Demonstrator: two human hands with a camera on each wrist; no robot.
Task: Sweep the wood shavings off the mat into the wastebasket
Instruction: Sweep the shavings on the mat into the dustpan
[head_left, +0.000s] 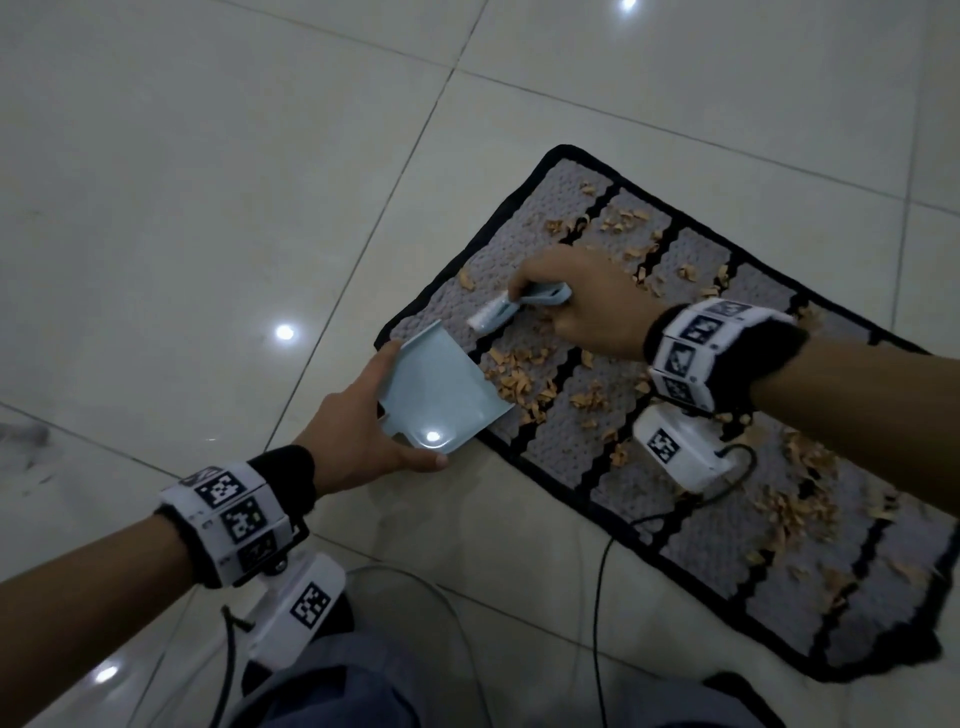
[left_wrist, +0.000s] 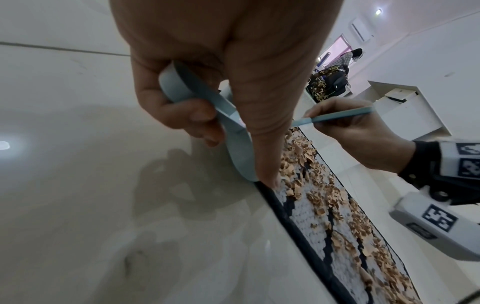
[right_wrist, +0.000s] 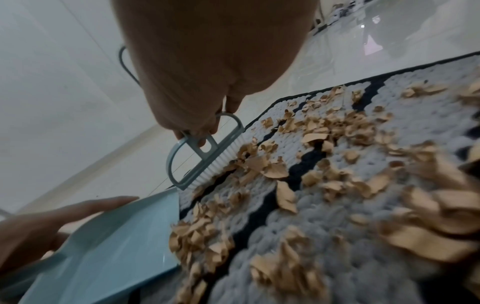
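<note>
A grey mat (head_left: 649, 467) with black stripes and a black border lies on the tiled floor, strewn with tan wood shavings (head_left: 517, 374). My left hand (head_left: 358, 431) grips a pale blue dustpan (head_left: 441, 389) by its rear edge, its front lip resting on the mat's near-left edge. My right hand (head_left: 576, 306) holds a small pale blue hand brush (head_left: 519, 306) over the mat just beyond the dustpan. In the right wrist view the brush (right_wrist: 197, 156) has its white bristles touching shavings (right_wrist: 262, 162), with the dustpan (right_wrist: 111, 246) below. No wastebasket is in view.
Glossy cream floor tiles (head_left: 208, 208) surround the mat. Black cables (head_left: 602, 597) trail across the floor near my knees. In the left wrist view, a white counter (left_wrist: 405, 107) and a person (left_wrist: 348, 59) stand far off.
</note>
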